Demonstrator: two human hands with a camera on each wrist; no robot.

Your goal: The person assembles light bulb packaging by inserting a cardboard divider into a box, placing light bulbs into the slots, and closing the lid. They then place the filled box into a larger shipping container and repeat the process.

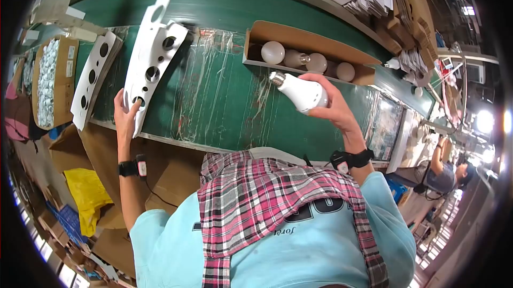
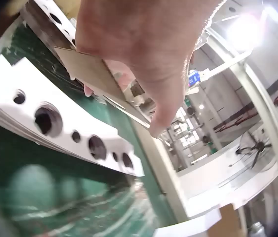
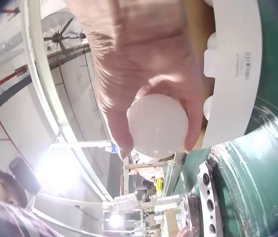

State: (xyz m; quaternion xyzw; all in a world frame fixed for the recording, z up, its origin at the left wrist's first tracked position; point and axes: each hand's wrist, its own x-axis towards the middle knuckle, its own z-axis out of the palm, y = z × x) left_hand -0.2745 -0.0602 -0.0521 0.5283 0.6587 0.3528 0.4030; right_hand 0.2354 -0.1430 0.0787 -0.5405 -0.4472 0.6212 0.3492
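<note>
Light bulb (image 1: 302, 93): in right hand (image 1: 335, 106), fingers wrapped round its wide end
Long axis: slanted, screw base (image 1: 277, 78) leftward
Bulb box (image 1: 310, 43): just beyond, nearer right hand
Perforated insert (image 1: 138, 77): pinched by left hand (image 1: 126, 117), rear fingertips apparently hidden

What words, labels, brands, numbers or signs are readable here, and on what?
"fore…", on the turquoise shirt; ending unclear.
Large dark letters there: partly covered by the plaid apron, unreadable.
Print and barcode on the bulb box: too small.
Labels on the far-left carton: too small.
</note>
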